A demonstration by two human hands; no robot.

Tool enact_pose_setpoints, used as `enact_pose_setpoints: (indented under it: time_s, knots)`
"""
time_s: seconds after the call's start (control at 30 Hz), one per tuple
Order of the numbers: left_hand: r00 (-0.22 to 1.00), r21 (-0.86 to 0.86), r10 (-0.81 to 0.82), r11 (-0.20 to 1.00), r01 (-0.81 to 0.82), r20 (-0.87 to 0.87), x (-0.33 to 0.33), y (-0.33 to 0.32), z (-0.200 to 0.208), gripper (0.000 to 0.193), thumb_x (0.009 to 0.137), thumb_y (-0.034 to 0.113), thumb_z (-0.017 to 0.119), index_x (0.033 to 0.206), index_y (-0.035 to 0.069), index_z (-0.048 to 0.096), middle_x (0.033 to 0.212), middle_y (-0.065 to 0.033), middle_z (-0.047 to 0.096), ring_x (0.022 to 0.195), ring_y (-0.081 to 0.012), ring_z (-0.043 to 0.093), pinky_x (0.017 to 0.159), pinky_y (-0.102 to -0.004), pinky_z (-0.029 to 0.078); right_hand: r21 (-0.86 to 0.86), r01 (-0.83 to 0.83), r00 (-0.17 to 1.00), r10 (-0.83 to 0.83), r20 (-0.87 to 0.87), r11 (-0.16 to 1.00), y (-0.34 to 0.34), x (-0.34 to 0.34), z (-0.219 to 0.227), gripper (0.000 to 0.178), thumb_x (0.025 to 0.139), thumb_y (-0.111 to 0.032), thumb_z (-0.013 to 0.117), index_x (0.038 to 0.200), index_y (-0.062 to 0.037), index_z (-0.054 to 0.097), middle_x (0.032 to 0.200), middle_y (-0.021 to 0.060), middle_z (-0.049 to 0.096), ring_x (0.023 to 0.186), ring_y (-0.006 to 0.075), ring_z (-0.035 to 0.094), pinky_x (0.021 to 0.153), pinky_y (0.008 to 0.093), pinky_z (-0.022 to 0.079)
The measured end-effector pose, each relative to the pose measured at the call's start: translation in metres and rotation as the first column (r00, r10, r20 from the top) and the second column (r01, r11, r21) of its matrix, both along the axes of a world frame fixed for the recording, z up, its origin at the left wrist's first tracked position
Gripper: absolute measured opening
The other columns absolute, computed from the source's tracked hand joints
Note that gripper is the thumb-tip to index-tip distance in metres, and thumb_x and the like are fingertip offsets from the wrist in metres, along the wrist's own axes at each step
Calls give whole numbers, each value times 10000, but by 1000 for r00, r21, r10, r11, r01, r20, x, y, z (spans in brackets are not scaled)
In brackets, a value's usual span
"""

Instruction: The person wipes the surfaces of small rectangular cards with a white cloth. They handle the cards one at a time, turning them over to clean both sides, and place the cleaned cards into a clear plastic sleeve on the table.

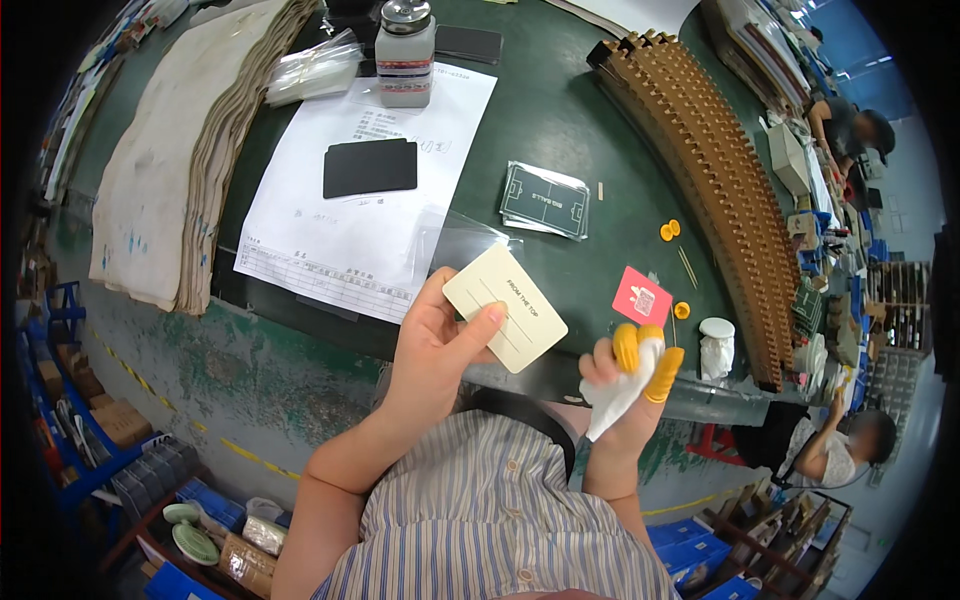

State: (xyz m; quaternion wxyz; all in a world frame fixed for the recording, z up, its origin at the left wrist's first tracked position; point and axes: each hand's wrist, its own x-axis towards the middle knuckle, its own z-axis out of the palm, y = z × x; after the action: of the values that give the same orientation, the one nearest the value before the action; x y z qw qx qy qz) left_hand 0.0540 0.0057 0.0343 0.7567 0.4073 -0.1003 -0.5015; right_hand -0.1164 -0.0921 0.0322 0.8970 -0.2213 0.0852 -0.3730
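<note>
My left hand (pixel 435 355) pinches a cream card (pixel 508 308) with rounded corners, dark print and thin lines, thumb on its face. My right hand (pixel 628 385) wears yellow finger cots on some fingers and grips a crumpled white cloth (pixel 620 395). A thin stick seems to rise from between its capped fingers; whether they hold it I cannot tell. Just beyond that hand lies a pink card (pixel 641 297) with a square code. Farther off is a stack of dark green cards (pixel 546 201) with a white pitch drawing. Black cards (pixel 370 168) rest on a printed sheet (pixel 310 215).
A long brown toothed rack (pixel 700 180) curves along the right. Loose yellow finger cots (pixel 669 231), thin sticks (pixel 687 266) and a small white-capped jar (pixel 716 350) lie nearby. A metal-topped bottle (pixel 405 60) stands at the back. Stacked worn sheets (pixel 185 150) fill the left.
</note>
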Motion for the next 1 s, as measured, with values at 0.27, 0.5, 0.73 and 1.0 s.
enact_pose_setpoints:
  time_s: [0.27,0.5,0.73,1.0]
  knots:
    - [1000,-12,-3,1000,3,-4,1,2,-1,150,893,49,572,965,36,442,983,-79,604,899,-136,631,746,-301,567,-940,-311,513,-857,-45,-137,-2,-4,1,312,685,25,696,978,-79,674,1039,107,603,891,247,558,746,308,471]
    - [1000,-19,-18,1000,18,-2,-4,1,2,147,893,36,564,959,25,433,991,-88,593,887,-134,634,743,-294,566,-741,-441,603,-779,173,-506,-13,1,10,402,515,-34,707,913,-89,715,1031,40,629,824,209,487,616,297,432]
    - [1000,25,11,1000,-11,-1,0,0,2,140,892,34,561,966,21,443,990,-88,591,885,-135,628,735,-293,566,-757,-369,686,-708,170,-539,-17,-12,0,394,523,-59,718,914,-107,711,1016,28,622,852,224,467,644,296,425]
    - [999,3,36,999,-36,22,10,2,5,152,879,42,581,962,24,456,969,-83,595,886,-140,624,731,-309,568,-958,-112,576,-768,-280,265,-22,13,17,183,831,-29,606,1008,19,614,1062,108,576,1004,221,562,862,334,456]
